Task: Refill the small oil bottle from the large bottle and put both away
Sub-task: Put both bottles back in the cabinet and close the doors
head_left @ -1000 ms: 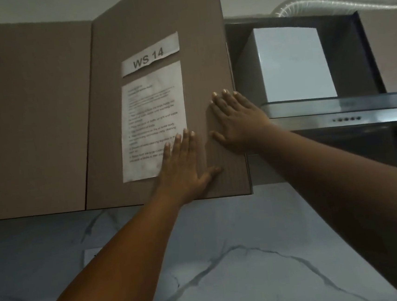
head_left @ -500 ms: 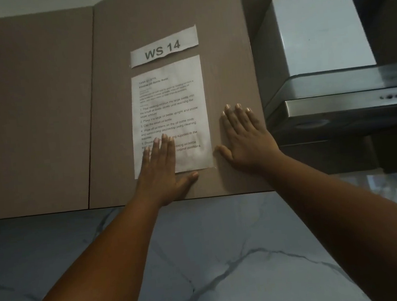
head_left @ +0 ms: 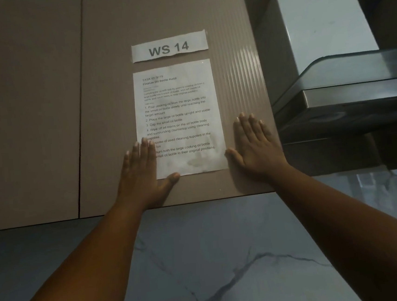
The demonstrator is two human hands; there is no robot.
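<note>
Both hands press flat on the cupboard door (head_left: 234,79), left hand (head_left: 143,170) and right hand (head_left: 255,147), fingers straight and spread. No bottle shows, so which hand is nearer is unclear.

Dim scene; glare streaks the cabinet door (head_left: 241,73) at 1 o'clock. Wide-angle bending at edges; small print on instruction sheet (head_left: 180,118) soft.

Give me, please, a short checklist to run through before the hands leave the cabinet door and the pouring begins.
1. Left hand free of any object: ok, flat on the cabinet door, covering part of the instruction sheet.
2. Right hand free: ok, flat beside the sheet.
3. Steps readable: ok, except where covered.
4. Workstation label reads WS 14: ok.
5. Large and small bottles located: cannot tell, neither is in view.
</note>
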